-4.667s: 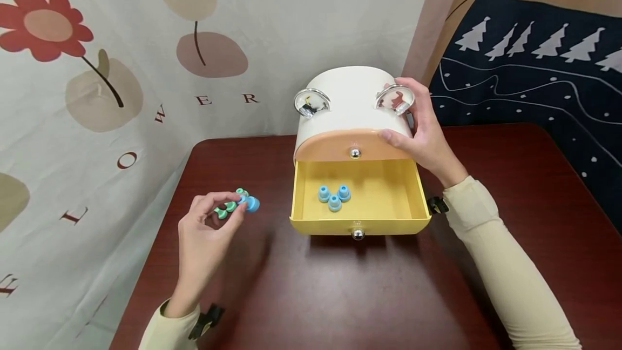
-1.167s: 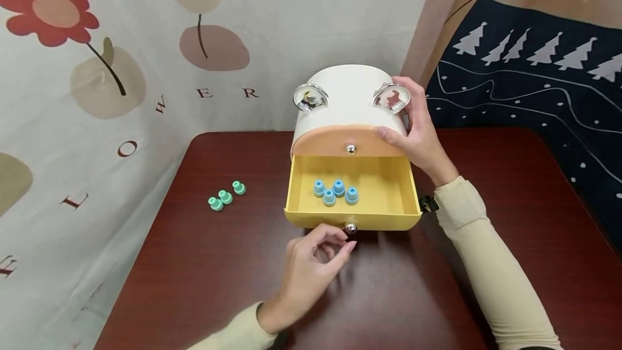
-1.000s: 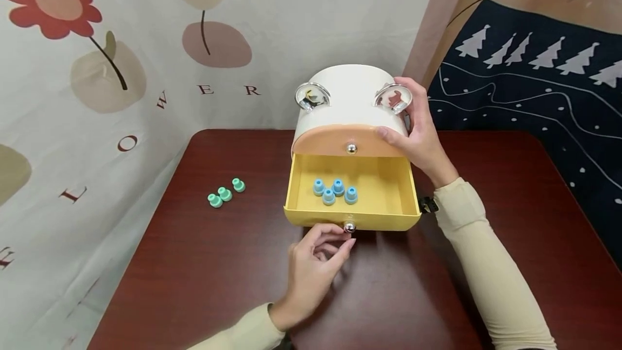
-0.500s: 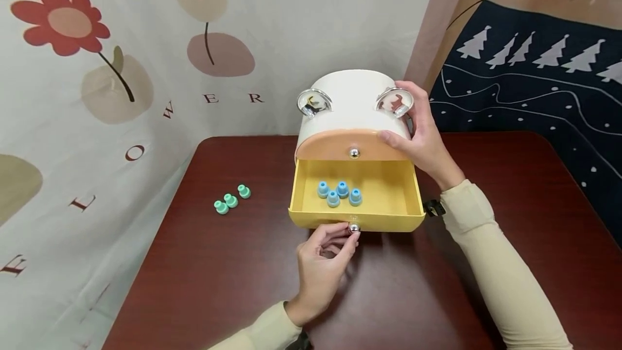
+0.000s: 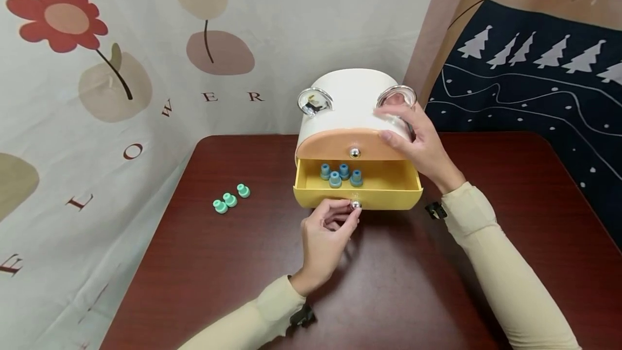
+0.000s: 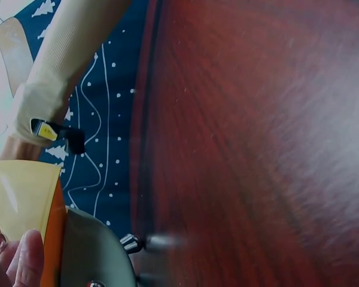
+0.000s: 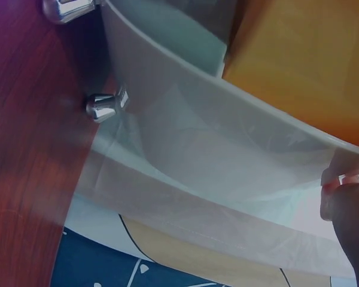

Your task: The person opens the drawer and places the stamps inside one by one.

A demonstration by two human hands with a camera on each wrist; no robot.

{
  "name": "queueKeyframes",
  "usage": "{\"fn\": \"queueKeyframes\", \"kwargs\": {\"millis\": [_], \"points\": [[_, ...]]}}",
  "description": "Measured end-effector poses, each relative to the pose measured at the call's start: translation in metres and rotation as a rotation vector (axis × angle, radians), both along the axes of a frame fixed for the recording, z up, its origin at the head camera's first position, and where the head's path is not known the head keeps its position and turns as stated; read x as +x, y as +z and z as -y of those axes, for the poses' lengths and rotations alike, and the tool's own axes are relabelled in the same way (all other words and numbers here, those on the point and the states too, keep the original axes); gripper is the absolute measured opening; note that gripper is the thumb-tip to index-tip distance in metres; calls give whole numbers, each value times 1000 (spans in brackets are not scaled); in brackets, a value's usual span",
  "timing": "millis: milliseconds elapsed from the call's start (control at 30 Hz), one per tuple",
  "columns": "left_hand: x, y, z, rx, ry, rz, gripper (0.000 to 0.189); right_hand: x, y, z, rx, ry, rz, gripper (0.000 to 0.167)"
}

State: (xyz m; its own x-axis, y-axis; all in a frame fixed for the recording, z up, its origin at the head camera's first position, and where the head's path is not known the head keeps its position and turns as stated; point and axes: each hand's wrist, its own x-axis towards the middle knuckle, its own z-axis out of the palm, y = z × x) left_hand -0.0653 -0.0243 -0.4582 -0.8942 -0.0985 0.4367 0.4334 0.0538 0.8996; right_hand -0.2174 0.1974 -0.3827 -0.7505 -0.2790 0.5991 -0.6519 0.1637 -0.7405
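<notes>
Far left: pale cloth [image 5: 146,4] printed with flowers and lettering, behind the dark red table [image 5: 233,258]. Three green pieces [image 5: 229,200] lie in a slanting row on the table's left part, the rightmost slightly apart from the other two.

Left hand [image 5: 324,242], pale sleeve, black device [image 5: 302,316] at wrist: thumb and fingertips together, pinched on the silver lower knob [image 5: 356,206]. Knob sits mid-front on the yellow drawer [image 5: 393,199], which stands partly out of the white cabinet [image 5: 353,88].

Inside the drawer, four blue pieces [image 5: 335,180] stand upright in a zigzag from the left side toward the middle. Above: closed peach drawer front [image 5: 323,146] with its own silver upper knob [image 5: 355,153]. Two silver ear-shaped parts [image 5: 315,103] project from the cabinet's upper left and right.

Right hand [image 5: 424,142] lies at the cabinet's right front corner: thumb on the peach front, a blurred, fairly straight finger across the white top, thumb and finger apart. Far right: dark blue cloth [image 5: 534,91] with white trees.
</notes>
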Motion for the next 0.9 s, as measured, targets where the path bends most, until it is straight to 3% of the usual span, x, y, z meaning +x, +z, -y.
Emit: {"fn": "queueKeyframes", "kwargs": {"millis": [167,467,600,767,900], "points": [[-11,3,0,19,17,35,18,3,-2,4,25,3,15,39],[-30,5,-4,31,18,30,17,9,-3,-12,179,74,7,60],[-39,5,-3,39,25,25,17,10,1,-20,283,63,16,68],[-49,4,-3,47,29,29,18,10,-4,-18,373,3,-58,101],[-56,4,-5,45,36,17,18,8,-9,-15,365,-39,-148,105]]}}
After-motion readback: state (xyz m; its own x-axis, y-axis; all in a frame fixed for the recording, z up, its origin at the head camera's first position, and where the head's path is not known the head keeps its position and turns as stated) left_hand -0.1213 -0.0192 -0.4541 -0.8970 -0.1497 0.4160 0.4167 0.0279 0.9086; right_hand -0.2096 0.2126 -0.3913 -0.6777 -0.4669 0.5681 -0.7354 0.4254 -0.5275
